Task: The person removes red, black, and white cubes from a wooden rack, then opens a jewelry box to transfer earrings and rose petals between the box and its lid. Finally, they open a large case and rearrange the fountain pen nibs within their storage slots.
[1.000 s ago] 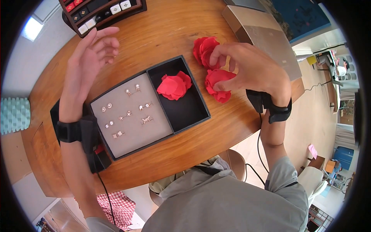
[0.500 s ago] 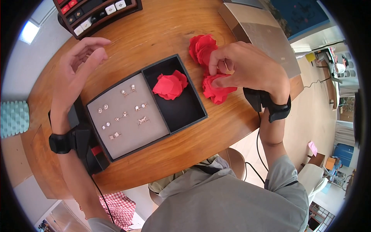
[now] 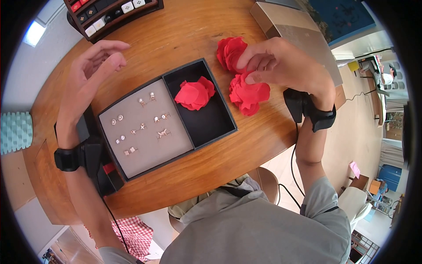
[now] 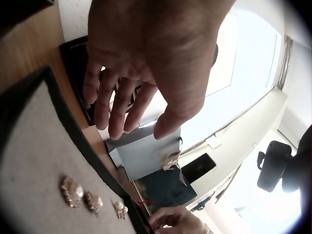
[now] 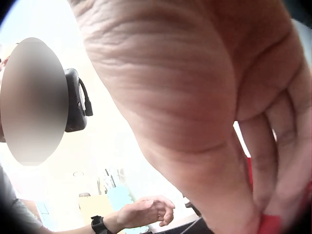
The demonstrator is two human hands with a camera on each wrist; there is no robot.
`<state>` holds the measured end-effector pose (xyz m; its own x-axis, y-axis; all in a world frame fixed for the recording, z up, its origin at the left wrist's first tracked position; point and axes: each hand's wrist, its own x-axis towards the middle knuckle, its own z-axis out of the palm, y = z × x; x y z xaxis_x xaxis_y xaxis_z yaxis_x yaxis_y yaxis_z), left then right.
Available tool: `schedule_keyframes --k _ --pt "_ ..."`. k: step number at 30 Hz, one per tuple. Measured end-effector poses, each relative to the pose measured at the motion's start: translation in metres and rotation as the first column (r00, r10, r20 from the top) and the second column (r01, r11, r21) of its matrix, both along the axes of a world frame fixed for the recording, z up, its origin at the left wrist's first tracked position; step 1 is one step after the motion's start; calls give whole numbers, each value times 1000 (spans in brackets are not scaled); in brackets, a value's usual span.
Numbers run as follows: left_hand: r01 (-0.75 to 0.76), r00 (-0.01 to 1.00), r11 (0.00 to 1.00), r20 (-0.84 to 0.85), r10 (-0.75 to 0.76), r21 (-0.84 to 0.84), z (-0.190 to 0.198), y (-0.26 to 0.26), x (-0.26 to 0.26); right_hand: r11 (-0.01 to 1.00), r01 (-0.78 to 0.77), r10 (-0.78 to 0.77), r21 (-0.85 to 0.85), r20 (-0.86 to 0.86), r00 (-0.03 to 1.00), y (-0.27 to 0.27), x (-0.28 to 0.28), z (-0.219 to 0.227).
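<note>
- Left edge, head view: pale blue-green textured object (image 3: 16,133), partly cut off by the frame.
- Upper left: left hand (image 3: 94,66), raised left of the box, nothing held; fingers relaxed, bent in the head view and loosely extended in the left wrist view. Its fingers stood more spread a second ago.
- Top left: dark rack (image 3: 125,21) of small red, black and white pieces.
- Centre: black-rimmed box (image 3: 209,127), two compartments, on the wooden table (image 3: 184,31). Left compartment: grey pad (image 3: 151,154) set with several pairs of earrings (image 3: 134,131). Right compartment: one red flower (image 3: 193,94), in its upper part, bare floor below.
- Right of the box, on the table: upper flower (image 3: 228,53) and lower flower (image 3: 249,96), both red, close together.
- Upper right of centre: right hand (image 3: 283,61), fingers bent, thumb at the lower flower's upper petals, index fingertip beside the upper flower. Whether petals are pinched cannot be told. The thumb has shifted from the lower flower's lower part to its upper edge; this suggests handling or arranging on the table, with placement in the box not yet done.
- Top right: brown carton (image 3: 307,46).
</note>
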<state>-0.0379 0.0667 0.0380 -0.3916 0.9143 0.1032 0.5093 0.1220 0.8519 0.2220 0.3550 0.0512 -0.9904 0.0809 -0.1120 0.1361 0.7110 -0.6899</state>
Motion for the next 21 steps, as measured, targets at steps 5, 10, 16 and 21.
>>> schedule_keyframes --k 5,10,16,21 --pt "5 1000 1000 -5 -5 -5 -1 0 -1 999 40 -40 4 -17 999 -2 2 17" --pt "6 1000 1000 8 -6 -5 -2 1 -1 996 74 -79 -39 -137 987 -5 3 15" --pt "17 1000 1000 8 -17 1 2 1 1 987 44 -8 158 -222 975 -17 27 -3" --pt "25 1000 1000 14 -25 4 6 1 4 977 194 -165 88 -265 950 -18 45 -6"
